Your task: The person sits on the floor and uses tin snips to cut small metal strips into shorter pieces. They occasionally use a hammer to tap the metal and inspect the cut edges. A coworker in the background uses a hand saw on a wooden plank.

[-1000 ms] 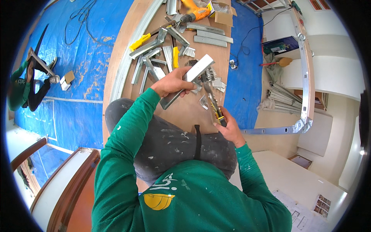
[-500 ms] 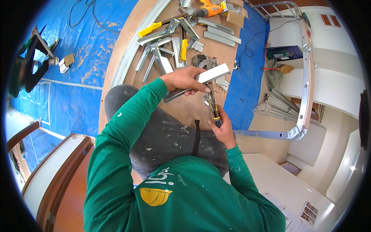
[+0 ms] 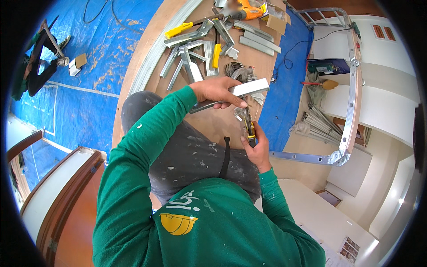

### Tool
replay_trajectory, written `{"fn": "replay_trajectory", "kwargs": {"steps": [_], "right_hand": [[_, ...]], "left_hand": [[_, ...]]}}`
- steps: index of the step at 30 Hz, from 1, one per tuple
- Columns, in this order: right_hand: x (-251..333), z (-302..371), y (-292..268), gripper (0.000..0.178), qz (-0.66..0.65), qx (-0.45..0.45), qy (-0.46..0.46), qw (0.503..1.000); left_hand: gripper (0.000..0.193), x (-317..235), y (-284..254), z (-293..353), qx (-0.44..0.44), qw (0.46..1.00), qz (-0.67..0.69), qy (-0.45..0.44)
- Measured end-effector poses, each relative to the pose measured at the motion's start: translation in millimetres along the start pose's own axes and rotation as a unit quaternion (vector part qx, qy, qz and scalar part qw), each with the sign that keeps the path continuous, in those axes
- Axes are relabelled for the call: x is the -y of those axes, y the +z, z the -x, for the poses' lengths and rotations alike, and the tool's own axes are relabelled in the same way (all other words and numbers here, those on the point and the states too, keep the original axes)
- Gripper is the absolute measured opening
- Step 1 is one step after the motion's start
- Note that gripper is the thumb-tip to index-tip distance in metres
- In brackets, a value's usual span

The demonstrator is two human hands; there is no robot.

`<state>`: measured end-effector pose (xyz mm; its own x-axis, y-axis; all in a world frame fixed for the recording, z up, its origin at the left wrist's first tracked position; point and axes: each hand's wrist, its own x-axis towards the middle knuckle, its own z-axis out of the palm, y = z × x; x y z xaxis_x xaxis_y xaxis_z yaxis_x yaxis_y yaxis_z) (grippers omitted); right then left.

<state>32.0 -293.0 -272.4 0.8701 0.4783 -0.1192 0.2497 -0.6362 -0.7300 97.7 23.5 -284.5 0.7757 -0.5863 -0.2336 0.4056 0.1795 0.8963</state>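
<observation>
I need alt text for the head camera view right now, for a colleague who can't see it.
A person in a green top holds a short metal channel piece in the left hand and metal snips in the right hand, jaws at the piece's underside. Beyond lie more cut metal profiles, an orange drill on a wooden board, and blue floor sheeting.

The metal channel (image 3: pixel 235 94) has tipped nearer level as the snips (image 3: pixel 247 124) closed under it.

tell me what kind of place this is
Most likely an indoor construction or renovation site. A blue tarp covers the floor, cut metal framing pieces and an orange power drill lie on a plywood sheet, and the left hand holds a metal channel.
</observation>
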Motion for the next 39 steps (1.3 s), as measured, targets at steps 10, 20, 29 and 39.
{"fn": "replay_trajectory", "kwargs": {"steps": [10, 20, 29, 39], "right_hand": [[5.9, 1.1, -1.9, 0.062, 0.016, 0.002, 0.019, 1.000], [9.2, 5.2, 7.4, 0.059, 0.003, -0.023, 0.029, 0.999], [6.0, 8.7, 9.0, 0.057, 0.031, -0.030, 0.029, 0.999], [12.6, 6.6, 10.8, 0.054, 0.042, -0.013, 0.039, 0.998]], "left_hand": [[0.048, -0.2, -0.9, -0.3, 0.007, 1.000, -0.020, -0.016], [0.047, -10.7, 3.1, 5.7, -0.005, 0.999, -0.027, -0.025], [0.049, -4.5, 1.8, 2.3, 0.004, 0.999, -0.026, -0.034], [0.047, -5.7, 3.2, 3.3, 0.014, 0.999, -0.026, -0.037]]}}
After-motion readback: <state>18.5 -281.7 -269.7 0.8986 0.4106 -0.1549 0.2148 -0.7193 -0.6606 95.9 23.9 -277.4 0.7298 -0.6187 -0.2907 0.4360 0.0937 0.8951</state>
